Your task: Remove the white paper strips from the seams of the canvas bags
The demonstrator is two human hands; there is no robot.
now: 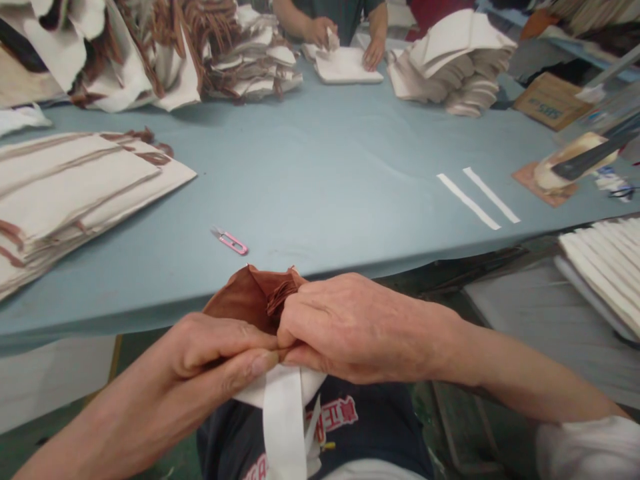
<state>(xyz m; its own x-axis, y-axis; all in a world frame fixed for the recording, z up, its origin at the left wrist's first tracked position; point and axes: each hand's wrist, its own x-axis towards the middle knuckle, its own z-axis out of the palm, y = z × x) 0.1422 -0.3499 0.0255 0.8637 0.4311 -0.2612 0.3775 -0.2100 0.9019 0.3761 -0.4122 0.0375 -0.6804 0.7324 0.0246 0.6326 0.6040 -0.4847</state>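
Observation:
In front of my body I hold a cloth piece with a brown fabric side (235, 297) and white fabric below it. My left hand (225, 353) is closed on its near edge, thumb pressed against the bent fingers. Right beside it, touching it, my right hand (345, 327) pinches the same edge. Gathered brown folds (281, 297) show behind the right fingers. A broad white strap (284, 420) hangs down below both hands. What lies between the fingertips is hidden. On the table ahead lie pink thread snips (231, 241).
A blue-covered table (320, 180) spans the view. White cloth pieces with brown straps (85, 180) lie left; more stacks stand at the back. Two white strips (480, 197), a cardboard box (553, 100) and a grey metal bar (595, 157) are right. Another person's hands (373, 53) work opposite.

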